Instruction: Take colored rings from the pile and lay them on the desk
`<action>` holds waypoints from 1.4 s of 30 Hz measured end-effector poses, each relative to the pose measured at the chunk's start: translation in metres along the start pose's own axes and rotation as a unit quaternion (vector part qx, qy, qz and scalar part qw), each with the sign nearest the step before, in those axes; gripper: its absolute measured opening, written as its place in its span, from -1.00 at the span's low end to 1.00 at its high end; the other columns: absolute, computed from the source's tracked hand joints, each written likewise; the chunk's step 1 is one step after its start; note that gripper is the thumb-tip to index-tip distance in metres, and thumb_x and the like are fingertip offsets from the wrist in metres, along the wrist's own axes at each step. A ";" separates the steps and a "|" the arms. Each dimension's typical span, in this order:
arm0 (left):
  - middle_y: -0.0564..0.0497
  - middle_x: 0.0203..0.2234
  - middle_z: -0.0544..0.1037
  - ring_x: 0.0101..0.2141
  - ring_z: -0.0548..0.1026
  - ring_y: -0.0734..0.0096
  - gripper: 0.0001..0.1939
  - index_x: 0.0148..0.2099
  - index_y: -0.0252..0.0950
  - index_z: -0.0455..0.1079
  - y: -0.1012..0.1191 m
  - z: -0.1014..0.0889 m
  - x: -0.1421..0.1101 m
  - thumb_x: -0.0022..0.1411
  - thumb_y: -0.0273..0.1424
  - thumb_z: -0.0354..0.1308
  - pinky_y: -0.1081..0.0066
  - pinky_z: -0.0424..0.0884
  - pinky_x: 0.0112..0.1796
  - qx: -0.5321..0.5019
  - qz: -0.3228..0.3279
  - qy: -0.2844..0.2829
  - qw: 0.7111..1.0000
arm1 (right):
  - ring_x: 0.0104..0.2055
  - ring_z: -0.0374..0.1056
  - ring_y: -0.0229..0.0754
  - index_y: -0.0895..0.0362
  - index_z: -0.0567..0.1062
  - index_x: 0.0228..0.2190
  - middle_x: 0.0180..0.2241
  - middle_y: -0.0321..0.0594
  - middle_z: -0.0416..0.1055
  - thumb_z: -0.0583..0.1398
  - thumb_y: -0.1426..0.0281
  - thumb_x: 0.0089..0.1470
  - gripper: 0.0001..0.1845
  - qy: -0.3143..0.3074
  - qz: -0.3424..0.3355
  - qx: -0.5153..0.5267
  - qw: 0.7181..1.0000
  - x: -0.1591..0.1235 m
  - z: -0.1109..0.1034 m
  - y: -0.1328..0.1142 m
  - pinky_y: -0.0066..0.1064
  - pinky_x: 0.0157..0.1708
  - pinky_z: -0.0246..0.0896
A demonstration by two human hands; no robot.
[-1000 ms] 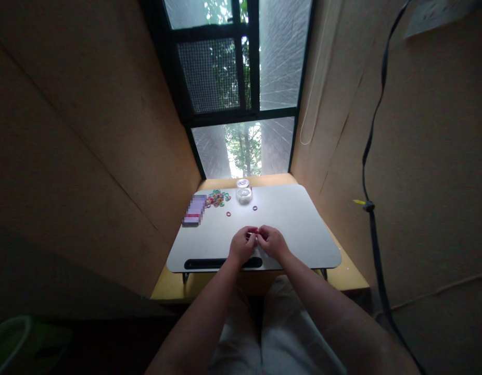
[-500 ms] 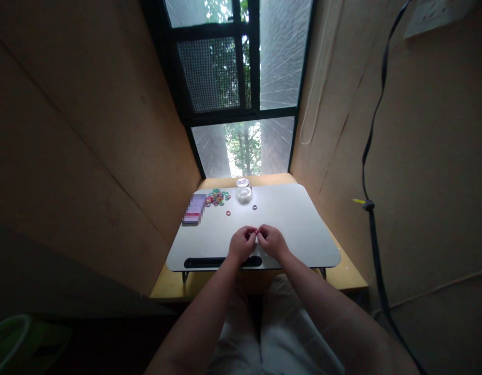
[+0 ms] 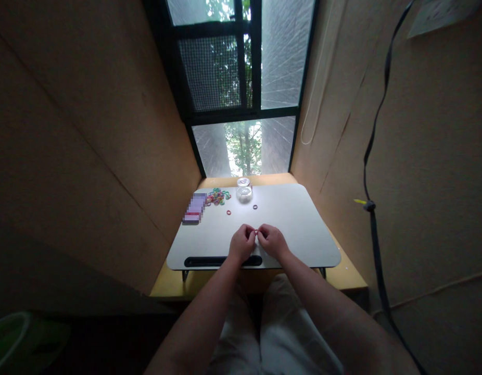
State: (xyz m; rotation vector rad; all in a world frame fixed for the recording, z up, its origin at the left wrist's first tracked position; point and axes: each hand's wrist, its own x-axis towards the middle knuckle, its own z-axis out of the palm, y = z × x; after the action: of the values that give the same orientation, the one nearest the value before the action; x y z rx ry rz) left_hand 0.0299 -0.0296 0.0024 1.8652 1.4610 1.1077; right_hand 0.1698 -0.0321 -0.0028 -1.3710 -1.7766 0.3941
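Note:
My left hand (image 3: 242,244) and my right hand (image 3: 273,241) meet over the near middle of a small white lap table (image 3: 299,224). Both pinch a tiny red ring (image 3: 256,232) between their fingertips. Farther back lie a loose red ring (image 3: 229,212) and a dark ring (image 3: 255,207). A pile of coloured rings (image 3: 217,197) sits at the back left, beside a small clear glass jar (image 3: 244,191).
A purple box (image 3: 194,209) lies on the table's left side. The table has a dark slot (image 3: 210,261) along its front edge and stands on a yellow wooden ledge (image 3: 348,273). Board walls close in on both sides, a window behind. A black cable (image 3: 376,130) hangs at right.
Both hands stay together at the same spot, shifting only slightly while working the small red ring. Nothing else on the table has moved.

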 end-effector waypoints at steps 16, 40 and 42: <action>0.09 -0.51 0.47 -0.49 0.39 0.52 -0.85 -0.32 -0.27 0.35 -0.004 0.002 0.000 0.17 -0.30 0.06 0.49 0.25 -0.41 0.012 0.003 -0.004 1.000 | -0.49 0.22 -0.29 0.11 0.42 -0.49 -0.51 -0.30 0.38 0.10 0.37 0.03 -0.86 0.002 0.002 0.028 1.000 0.000 -0.001 0.000 -0.48 -0.44 0.10; 0.05 -0.45 0.49 -0.45 0.44 0.49 -0.86 -0.27 -0.27 0.35 -0.002 0.001 0.001 0.17 -0.31 0.07 0.46 0.32 -0.38 -0.048 -0.003 0.009 0.999 | -0.48 0.26 -0.28 0.13 0.44 -0.44 -0.47 -0.27 0.40 0.09 0.39 0.06 -0.86 -0.009 -0.010 0.081 0.997 0.001 -0.001 0.008 -0.45 -0.44 0.14; 0.03 -0.40 0.51 -0.42 0.45 0.48 -0.83 -0.23 -0.28 0.36 -0.003 0.001 0.002 0.17 -0.30 0.08 0.45 0.34 -0.36 -0.063 -0.004 0.005 0.998 | -0.49 0.25 -0.27 0.13 0.43 -0.45 -0.50 -0.28 0.39 0.09 0.38 0.07 -0.86 -0.012 -0.008 0.080 0.997 0.001 -0.001 0.008 -0.46 -0.45 0.13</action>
State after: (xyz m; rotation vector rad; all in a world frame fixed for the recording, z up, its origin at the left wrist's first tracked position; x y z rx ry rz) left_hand 0.0293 -0.0269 0.0006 1.7689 1.3703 1.1775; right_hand 0.1759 -0.0284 -0.0070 -1.2444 -1.7359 0.5346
